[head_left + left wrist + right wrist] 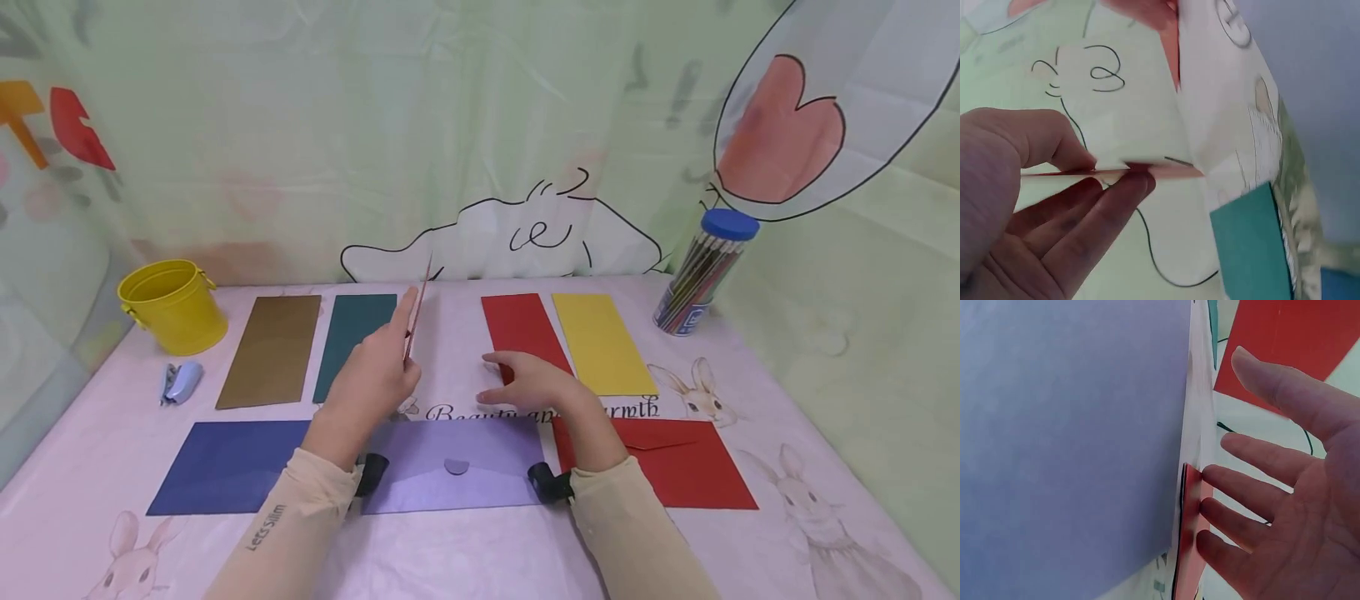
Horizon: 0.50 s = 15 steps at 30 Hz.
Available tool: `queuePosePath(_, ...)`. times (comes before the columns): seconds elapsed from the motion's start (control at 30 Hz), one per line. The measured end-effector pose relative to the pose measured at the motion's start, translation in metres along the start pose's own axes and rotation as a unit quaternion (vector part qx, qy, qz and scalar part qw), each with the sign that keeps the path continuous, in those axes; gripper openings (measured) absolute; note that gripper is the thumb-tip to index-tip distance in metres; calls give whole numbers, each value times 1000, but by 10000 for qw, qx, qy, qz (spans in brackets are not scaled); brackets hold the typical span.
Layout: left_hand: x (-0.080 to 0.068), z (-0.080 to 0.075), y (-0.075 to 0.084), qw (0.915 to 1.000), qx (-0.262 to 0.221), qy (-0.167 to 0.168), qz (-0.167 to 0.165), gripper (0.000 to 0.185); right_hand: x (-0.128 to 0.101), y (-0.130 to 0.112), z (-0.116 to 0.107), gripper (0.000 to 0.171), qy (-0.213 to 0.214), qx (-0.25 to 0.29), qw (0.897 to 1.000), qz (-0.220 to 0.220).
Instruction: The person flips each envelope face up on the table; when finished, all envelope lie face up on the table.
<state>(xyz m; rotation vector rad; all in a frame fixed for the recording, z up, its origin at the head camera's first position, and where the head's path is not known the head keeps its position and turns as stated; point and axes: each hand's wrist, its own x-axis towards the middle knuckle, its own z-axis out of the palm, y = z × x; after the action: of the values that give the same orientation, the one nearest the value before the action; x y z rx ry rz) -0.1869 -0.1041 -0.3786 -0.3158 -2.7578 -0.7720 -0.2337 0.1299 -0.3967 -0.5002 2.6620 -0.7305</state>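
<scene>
My left hand (372, 371) holds a thin red envelope (418, 312) upright, seen almost edge-on above the table. In the left wrist view, thumb and fingers pinch the red envelope (1175, 170) from its two sides. My right hand (536, 382) hovers over the near part of a flat red envelope (521, 321), its fingers loosely spread and holding nothing. The right wrist view shows that palm (1297, 519) with fingertips close to a red edge; contact is unclear. Below both hands lies a purple envelope (457, 492) with a small rounded flap tab.
Brown (270, 354) and green (356, 337) envelopes lie at back left, a yellow one (603, 342) at back right. Blue (225, 467) and red (690, 467) envelopes flank the purple one. A yellow bucket (176, 308), a light-blue stapler (181, 382) and a pencil tub (697, 275) stand at the sides.
</scene>
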Motion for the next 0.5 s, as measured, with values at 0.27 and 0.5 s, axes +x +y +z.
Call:
queuePosePath(0.27,0,0,-3,9838,-1358,-39,-1168,81,3,-8,5,68,65,118,9985,-529)
queuePosePath(0.5,1,0,-8,9656,-1976,-497,-1613,81,4,-12,9,68,-84,203,9966,-795)
